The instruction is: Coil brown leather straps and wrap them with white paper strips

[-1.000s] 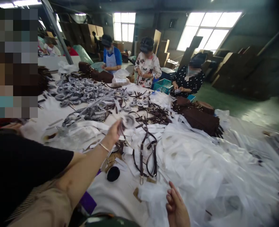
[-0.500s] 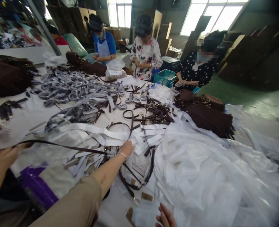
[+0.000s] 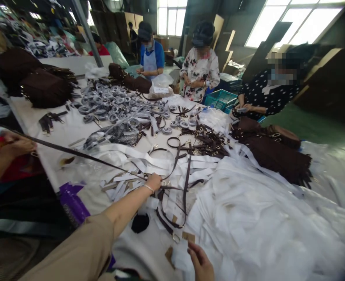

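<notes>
My left hand [image 3: 154, 182], with a bracelet at the wrist, reaches over the middle of the table with its fingers closed on a dark brown strap [image 3: 102, 160]. The strap runs taut from there to a co-worker's hands [image 3: 17, 144] at the left. More brown strap [image 3: 186, 183] loops down to the right of my left hand, ending in a metal clasp [image 3: 176, 237]. My right hand [image 3: 200, 262] is low in the view, fingers apart, beside a folded white piece [image 3: 181, 253]. Its fingertips are close to that piece; whether they touch it I cannot tell.
White wrapping sheets [image 3: 248, 218] cover the table's right side. Brown bags [image 3: 280, 156] and a pile of brown straps [image 3: 204, 140] lie behind. Wrapped coiled straps [image 3: 114, 105] are heaped at the far side. A purple bag [image 3: 73, 201] lies left. Several co-workers stand opposite.
The view has swung left, so the scene sits further right. More of the co-worker at the left shows, and the stretched strap now slopes more steeply. The loops by my left hand have shifted.
</notes>
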`<state>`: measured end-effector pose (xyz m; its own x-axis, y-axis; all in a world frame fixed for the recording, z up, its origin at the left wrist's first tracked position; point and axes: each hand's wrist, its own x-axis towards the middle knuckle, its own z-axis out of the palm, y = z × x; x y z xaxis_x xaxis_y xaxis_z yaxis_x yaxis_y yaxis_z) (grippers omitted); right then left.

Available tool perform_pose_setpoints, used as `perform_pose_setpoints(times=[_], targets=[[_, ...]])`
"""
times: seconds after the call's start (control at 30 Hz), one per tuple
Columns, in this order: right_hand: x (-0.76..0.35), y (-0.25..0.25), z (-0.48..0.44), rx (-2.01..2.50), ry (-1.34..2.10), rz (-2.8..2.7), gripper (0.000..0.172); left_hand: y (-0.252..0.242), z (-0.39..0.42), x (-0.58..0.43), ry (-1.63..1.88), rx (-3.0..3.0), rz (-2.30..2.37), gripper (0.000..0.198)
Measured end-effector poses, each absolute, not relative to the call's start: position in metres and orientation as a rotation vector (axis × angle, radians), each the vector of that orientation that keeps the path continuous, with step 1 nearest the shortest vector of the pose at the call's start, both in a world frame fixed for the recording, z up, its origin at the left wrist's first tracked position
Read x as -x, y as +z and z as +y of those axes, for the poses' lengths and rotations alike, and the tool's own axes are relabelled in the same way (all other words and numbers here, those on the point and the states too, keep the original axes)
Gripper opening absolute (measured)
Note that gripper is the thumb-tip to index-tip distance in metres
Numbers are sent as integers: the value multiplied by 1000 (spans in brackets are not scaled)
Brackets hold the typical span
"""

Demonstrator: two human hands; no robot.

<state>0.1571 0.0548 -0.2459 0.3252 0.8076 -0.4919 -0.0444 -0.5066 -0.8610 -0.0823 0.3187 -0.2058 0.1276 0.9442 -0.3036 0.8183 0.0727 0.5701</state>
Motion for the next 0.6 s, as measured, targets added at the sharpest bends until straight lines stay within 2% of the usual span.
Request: perform_pose_setpoints(times=[0.17,0.27,0.33,0.47,0.53,0.6], targets=[[-152,-174,78,1715,1227,-982,50,-134,288,39,586,-1622,1485,29],[-135,-143,84,1635,1080,-1180,63,-91,221,1,772,-1379,1151,36],[-121,-135,76,1602,1024,-1293,64,-74,167,-17,822,-1127,872,41],[-110,-142,17,1588,1279,-1322,48,-80,106,-5,725,-1125,699,50],[-117,-149,-27,1606,1474,-1139,49,-101,107,30,562,-1367,847,49],[-132,-153,-68,1584,1582,-755,50,-129,115,74,284,-1718,1234,47]])
